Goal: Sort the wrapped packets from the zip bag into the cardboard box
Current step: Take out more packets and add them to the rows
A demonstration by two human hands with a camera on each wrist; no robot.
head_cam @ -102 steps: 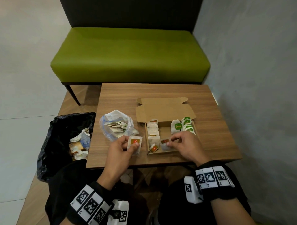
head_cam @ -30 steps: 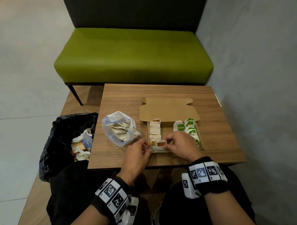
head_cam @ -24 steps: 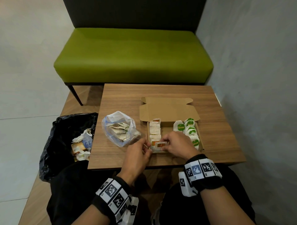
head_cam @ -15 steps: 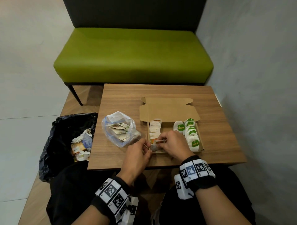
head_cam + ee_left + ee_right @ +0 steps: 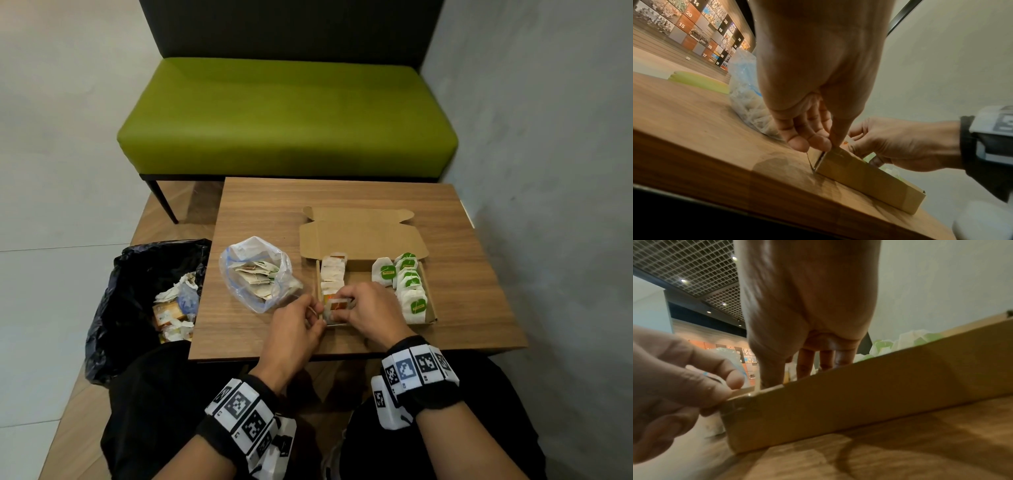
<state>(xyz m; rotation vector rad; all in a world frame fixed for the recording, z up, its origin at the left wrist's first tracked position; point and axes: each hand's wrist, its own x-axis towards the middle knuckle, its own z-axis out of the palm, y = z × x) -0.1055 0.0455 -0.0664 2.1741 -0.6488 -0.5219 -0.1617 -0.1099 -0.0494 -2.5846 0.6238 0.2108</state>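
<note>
Head view: our left hand (image 5: pixel 297 320) pinches the cardboard box (image 5: pixel 363 240) at its near-left corner while our right hand (image 5: pixel 371 310) fingers grasp an orange-labelled packet (image 5: pixel 337 305) inside. Two papery rows are filed; the crinkled clear zip bag (image 5: pixel 258 274) beyond holds more.

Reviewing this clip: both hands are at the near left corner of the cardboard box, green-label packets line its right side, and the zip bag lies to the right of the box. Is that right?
Not quite. In the head view the zip bag lies to the left of the cardboard box, not the right. The rest holds: the left hand and right hand meet at the box's near left corner, and the green-label packets line its right side.
</note>
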